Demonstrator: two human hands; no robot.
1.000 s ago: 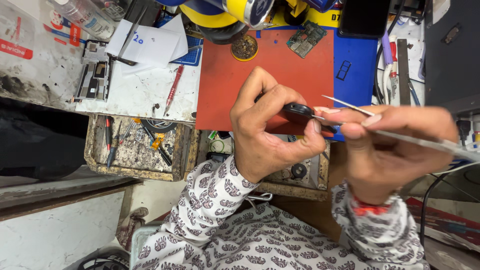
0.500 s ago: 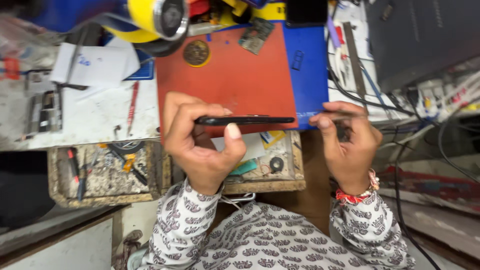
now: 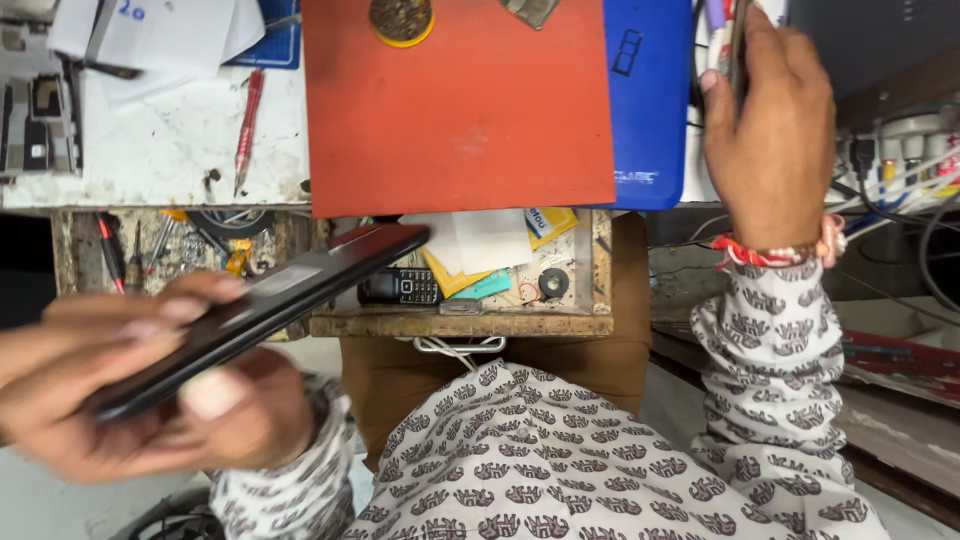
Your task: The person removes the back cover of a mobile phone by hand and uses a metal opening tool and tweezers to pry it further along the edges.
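My left hand (image 3: 130, 390) is low at the left, gripping a black smartphone (image 3: 265, 310) by its edges; the phone is seen nearly edge-on and slants up to the right over an open wooden drawer (image 3: 460, 325). My right hand (image 3: 770, 130) is raised at the upper right, past the blue mat (image 3: 645, 100), with its fingers around a thin dark tool (image 3: 737, 50) near some pens; a red thread band circles the wrist. Both sleeves are white with a dark print.
A red work mat (image 3: 460, 110) covers the bench, with a round yellow-rimmed disc (image 3: 402, 20) on it. A red screwdriver (image 3: 246, 125) and papers (image 3: 160, 35) lie left. The drawer holds a small keypad phone (image 3: 400, 288) and cards. Another drawer (image 3: 170, 250) holds tools. Cables (image 3: 900, 190) hang right.
The hands have parted. My left hand has carried the phone down and left, close to the camera. My right hand has let go of the phone's end and reached up to the right.
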